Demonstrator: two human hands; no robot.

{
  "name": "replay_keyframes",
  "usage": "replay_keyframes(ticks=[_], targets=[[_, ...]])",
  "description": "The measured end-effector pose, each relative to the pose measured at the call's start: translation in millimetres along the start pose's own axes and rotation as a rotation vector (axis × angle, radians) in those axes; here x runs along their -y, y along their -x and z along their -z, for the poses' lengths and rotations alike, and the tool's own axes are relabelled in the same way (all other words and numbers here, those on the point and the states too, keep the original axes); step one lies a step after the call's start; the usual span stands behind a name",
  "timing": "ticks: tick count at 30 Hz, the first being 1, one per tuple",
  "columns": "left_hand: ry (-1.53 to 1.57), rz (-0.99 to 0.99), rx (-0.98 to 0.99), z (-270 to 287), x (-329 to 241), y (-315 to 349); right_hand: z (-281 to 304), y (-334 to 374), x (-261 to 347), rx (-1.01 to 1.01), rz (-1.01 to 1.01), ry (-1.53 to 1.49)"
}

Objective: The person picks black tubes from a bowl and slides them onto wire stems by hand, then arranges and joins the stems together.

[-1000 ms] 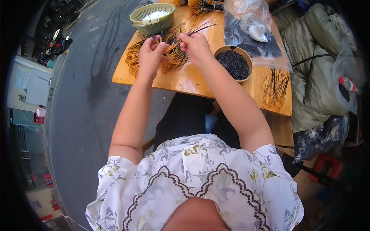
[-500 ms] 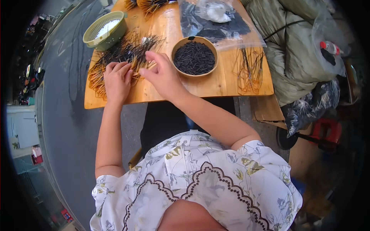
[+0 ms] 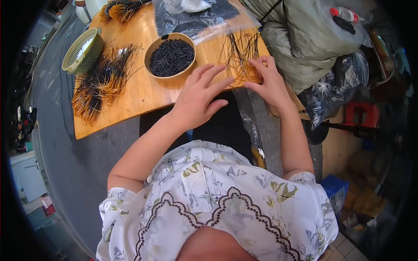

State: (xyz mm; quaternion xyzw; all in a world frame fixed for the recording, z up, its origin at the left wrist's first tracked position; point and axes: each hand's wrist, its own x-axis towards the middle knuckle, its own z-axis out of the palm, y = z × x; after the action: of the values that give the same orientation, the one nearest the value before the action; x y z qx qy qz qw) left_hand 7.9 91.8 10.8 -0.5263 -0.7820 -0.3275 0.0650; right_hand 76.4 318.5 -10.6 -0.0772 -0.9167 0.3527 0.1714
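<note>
My left hand [image 3: 200,93] hovers at the table's front edge, fingers spread with nothing in them, between a bowl and a small bunch of wires. At the table's right side, my right hand [image 3: 269,83] is beside that bunch [image 3: 237,54] of thin black and orange wires, thumb and fingers apart. Its fingertips are at the bunch's right edge; whether they touch it I cannot tell. The round tan bowl [image 3: 169,78] holds many short black rods [image 3: 172,57]. A larger heap of black and orange wires [image 3: 102,85] lies on the left of the table.
A green colander [image 3: 95,53] with white contents stands at the wooden table's [image 3: 126,111] left edge. Farther back lie tied wire bundles [image 3: 124,11] and a clear plastic bag [image 3: 196,26] of black material. Grey-green sacks [image 3: 305,39] and a dark plastic bag [image 3: 335,87] crowd the right.
Both hands have left the large wire heap and moved right, my right hand to the small bunch. The view has shifted, so the table appears farther left.
</note>
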Motion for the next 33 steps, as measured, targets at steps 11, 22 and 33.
replay_keyframes(ticks=[11, 22, 33], targets=[[-0.092, 0.039, 0.063, -65.4, 25.7, -26.9, 9.1, 14.6, -24.2, 0.061, 0.285, 0.118], [-0.166, 0.024, -0.071, -68.9, 22.3, -26.6, 17.2, 17.5, -35.3, -0.148, 0.234, 0.017], [-0.147, 0.066, -0.113, -74.7, 28.3, -29.0, 148.3, 19.6, -44.4, -0.576, -0.113, -0.398]])
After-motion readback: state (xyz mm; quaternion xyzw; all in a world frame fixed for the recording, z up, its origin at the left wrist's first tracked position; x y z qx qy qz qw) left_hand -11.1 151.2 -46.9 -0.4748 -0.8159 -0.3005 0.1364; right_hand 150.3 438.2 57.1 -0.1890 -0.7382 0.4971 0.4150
